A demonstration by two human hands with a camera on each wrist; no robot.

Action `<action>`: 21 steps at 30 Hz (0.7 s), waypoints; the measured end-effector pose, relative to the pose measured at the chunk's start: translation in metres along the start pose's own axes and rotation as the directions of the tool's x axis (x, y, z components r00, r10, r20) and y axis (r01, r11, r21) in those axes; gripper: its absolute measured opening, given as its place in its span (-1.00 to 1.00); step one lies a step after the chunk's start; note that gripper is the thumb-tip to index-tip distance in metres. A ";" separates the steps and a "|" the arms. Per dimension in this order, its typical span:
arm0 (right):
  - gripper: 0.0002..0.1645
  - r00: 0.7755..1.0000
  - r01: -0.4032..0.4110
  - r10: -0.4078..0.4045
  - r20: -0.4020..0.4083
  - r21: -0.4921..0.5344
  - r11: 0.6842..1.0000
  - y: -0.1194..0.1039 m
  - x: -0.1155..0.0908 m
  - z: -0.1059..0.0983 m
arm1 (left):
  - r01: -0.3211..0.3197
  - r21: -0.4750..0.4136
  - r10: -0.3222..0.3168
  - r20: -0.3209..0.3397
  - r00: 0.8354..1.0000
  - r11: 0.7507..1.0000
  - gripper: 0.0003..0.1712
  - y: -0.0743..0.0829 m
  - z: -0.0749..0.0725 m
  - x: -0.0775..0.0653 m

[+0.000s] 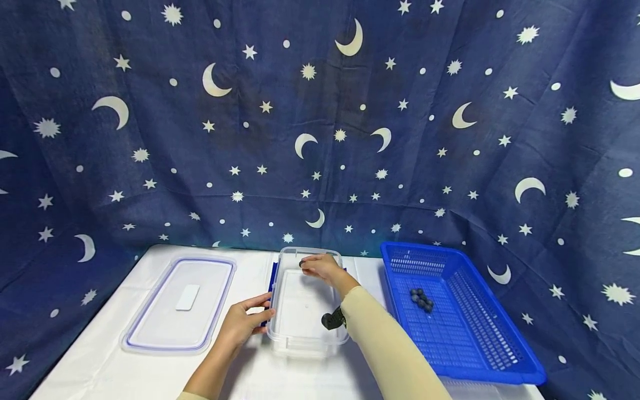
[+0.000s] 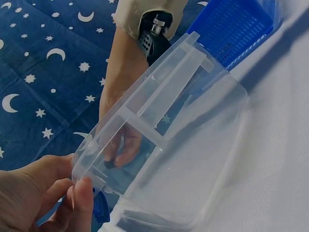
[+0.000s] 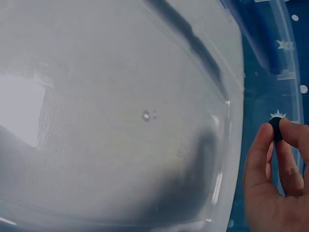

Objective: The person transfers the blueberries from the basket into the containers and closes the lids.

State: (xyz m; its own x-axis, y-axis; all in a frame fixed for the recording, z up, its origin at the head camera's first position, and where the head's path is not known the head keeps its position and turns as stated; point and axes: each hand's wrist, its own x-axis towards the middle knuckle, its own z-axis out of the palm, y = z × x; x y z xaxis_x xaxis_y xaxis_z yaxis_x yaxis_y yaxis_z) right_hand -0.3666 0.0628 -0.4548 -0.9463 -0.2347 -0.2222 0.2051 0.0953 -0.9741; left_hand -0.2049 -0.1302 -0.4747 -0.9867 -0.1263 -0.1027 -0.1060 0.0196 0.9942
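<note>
As the left hand [image 1: 243,323] steadied a clear rectangular plastic box [image 1: 306,338], the right hand [image 1: 322,268] held a small, dark, round berry [image 3: 274,129].
At the box's far end, near the far edge of the white cloth-covered tabletop [image 1: 290,383], the right hand's fingers pinched the berry; whether it was below the rim could not be told. The left hand's fingers gripped the box's left side. A cluster of similar berries [image 1: 422,300] lay in the blue latticed plastic basket [image 1: 450,328] along the tabletop's right edge. The step looked like placing one berry; next seemed to call for lowering and releasing it gently.
</note>
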 end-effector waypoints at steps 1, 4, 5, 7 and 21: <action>-0.60 1.000 -0.005 0.004 -0.021 -0.013 1.000 0.004 0.004 0.001 | -0.001 0.004 0.001 -0.001 1.000 1.000 -0.50 0.000 0.000 0.000; -0.66 0.996 0.083 -0.084 -0.024 -0.025 0.996 0.029 0.029 -0.006 | -0.017 0.028 0.017 -0.012 1.000 0.999 -0.51 0.001 0.001 -0.001; -0.69 0.993 0.117 -0.117 -0.008 -0.016 0.993 0.045 0.046 -0.011 | -0.027 0.042 0.028 -0.017 0.999 0.999 -0.51 0.001 0.002 -0.001; -0.72 0.993 0.117 -0.118 -0.012 -0.026 0.993 0.054 0.056 -0.011 | -0.041 0.068 0.043 -0.030 0.999 0.997 -0.52 0.002 0.003 0.000; -0.72 0.998 -0.018 0.015 -0.055 -0.051 0.999 0.027 0.021 0.023 | -0.062 0.126 0.069 -0.046 0.997 0.990 -0.50 0.001 0.005 -0.001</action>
State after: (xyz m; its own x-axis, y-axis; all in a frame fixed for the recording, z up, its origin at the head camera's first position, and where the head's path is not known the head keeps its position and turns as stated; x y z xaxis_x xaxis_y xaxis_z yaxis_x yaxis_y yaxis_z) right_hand -0.3756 0.0381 -0.4864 -0.9553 -0.1797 -0.2346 0.2093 0.1490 -0.9664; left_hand -0.2043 -0.1247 -0.4738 -0.9848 -0.1704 -0.0325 -0.0588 0.1520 0.9866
